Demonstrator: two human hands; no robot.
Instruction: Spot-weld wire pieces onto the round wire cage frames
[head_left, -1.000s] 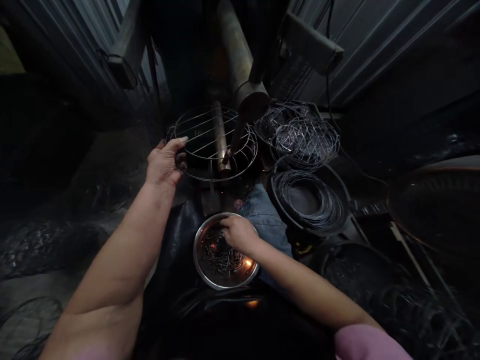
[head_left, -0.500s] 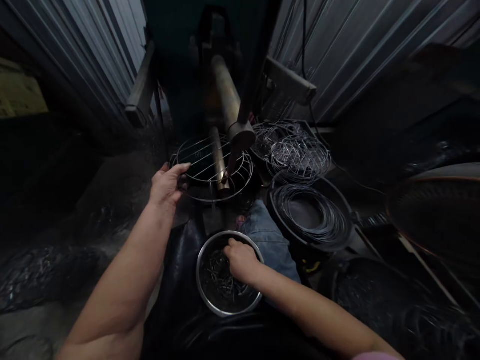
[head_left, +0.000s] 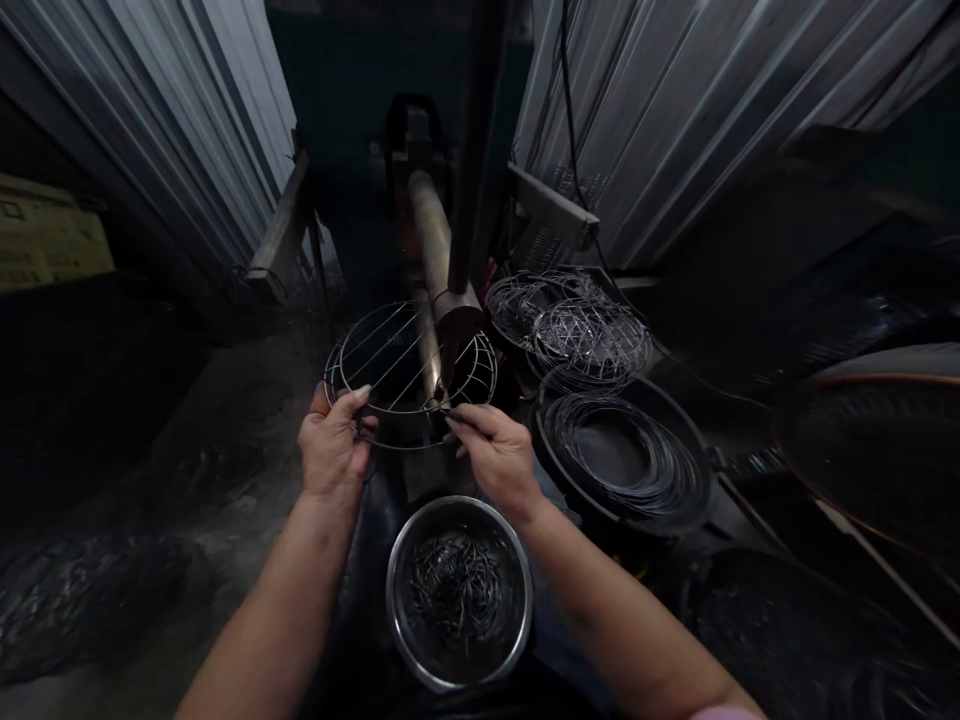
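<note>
While the left hand grips its rim, the round wire rack meets the right fingertips at the near side

Where the right hand (head_left: 506,465) reaches in, its fingers are drawn together beside the rack's near edge; whether they pinch a wire piece, I cannot tell. The left hand (head_left: 334,445) clasps the wire rack (head_left: 412,448) on its left side, the rack extending ahead and rightward. Round, it has no long axis; its bars slant far-right. The right hand is nearer the brassy rod (head_left: 429,350), whose end crowds the fingertips. Darker space separates the hands above the steel bowl (head_left: 517,560); the wire coil (head_left: 660,460) flanks the right
</note>
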